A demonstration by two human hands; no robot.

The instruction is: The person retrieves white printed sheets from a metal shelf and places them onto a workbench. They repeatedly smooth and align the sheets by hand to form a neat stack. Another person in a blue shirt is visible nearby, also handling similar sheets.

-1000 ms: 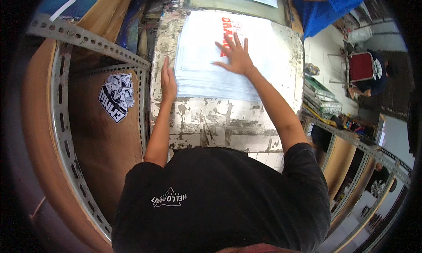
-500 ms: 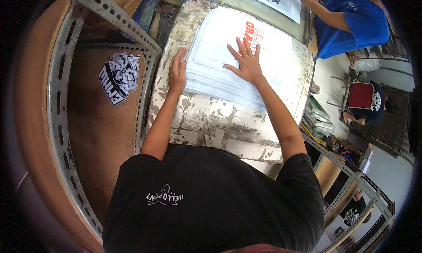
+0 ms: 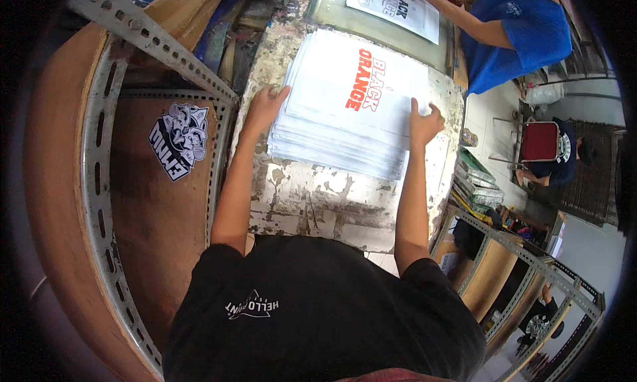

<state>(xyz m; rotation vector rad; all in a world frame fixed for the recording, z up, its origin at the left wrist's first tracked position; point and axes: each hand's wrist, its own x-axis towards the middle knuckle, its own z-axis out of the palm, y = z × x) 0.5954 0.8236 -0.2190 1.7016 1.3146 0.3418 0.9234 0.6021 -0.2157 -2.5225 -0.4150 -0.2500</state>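
A stack of white paper sheets point(image 3: 318, 113) lies on a worn, paint-spotted board, its lower layers fanned out toward me. Large red and outlined lettering is printed on the top sheet. At the stack's left edge is my left hand point(image 3: 265, 108), its fingers bent and a fingertip touching the sheets. By the right edge, my right hand point(image 3: 426, 123) has thumb and forefinger apart, with the thumb against the paper's border. Neither hand is wrapped round anything.
Across from me, a person in a blue shirt point(image 3: 517, 33) handles another printed sheet point(image 3: 405, 17) on a glassy surface. Perforated metal shelving point(image 3: 99, 183) stands close on my left. Another rack point(image 3: 524, 262) is at lower right, and a red chair point(image 3: 539, 142) stands farther off.
My right hand has slid off the printed top sheet to the stack's right edge, uncovering the lettering. My left hand stays at the left edge, its fingers now more bent.
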